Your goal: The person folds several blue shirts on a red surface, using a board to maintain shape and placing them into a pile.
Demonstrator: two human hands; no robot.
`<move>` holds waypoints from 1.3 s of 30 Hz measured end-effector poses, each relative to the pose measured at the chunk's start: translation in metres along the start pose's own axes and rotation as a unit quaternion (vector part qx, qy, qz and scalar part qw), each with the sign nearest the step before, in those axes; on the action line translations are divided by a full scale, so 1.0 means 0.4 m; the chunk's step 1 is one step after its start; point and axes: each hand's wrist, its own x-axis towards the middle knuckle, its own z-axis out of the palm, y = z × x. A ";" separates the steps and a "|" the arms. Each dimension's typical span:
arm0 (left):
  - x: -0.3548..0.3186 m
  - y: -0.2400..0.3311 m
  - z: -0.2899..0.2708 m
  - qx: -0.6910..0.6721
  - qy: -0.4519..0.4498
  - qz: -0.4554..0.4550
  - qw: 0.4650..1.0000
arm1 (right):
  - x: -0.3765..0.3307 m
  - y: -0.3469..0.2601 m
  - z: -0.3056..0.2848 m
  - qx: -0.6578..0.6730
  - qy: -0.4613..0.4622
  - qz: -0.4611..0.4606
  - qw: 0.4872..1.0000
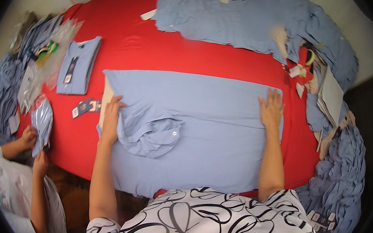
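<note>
A light blue shirt (219, 150) lies spread before me, its long upper edge running straight across. A bunched sleeve with a white button (174, 133) is heaped on its left half. At the garment's left edge, a strip of beige board (106, 102) shows from beneath the cloth. My left hand (112, 116) rests there, fingers extended over the board and the fabric beside the sleeve. Near the upper right corner my right hand (272, 110) presses flat on the shirt with its fingers apart. Neither hand grips anything that I can see.
A folded shirt with a tag (71, 69) and loose tags (87, 106) lie left on the red tablecloth (130, 45). Another person's hands (28, 136) hold a bagged shirt (41, 121). Blue garments (243, 24) are heaped behind; scissors and tape (306, 65) sit right.
</note>
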 end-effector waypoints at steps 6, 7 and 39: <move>-0.023 -0.046 0.009 -0.008 0.049 0.006 0.999 | -0.035 -0.068 -0.047 -0.038 0.086 0.018 0.995; -0.026 -0.049 0.008 -0.001 0.053 0.006 0.999 | -0.060 -0.109 -0.053 0.119 0.091 -0.072 0.986; -0.026 -0.038 -0.015 0.072 0.073 0.079 0.992 | -0.690 -0.626 -0.240 0.411 -0.230 -0.517 0.715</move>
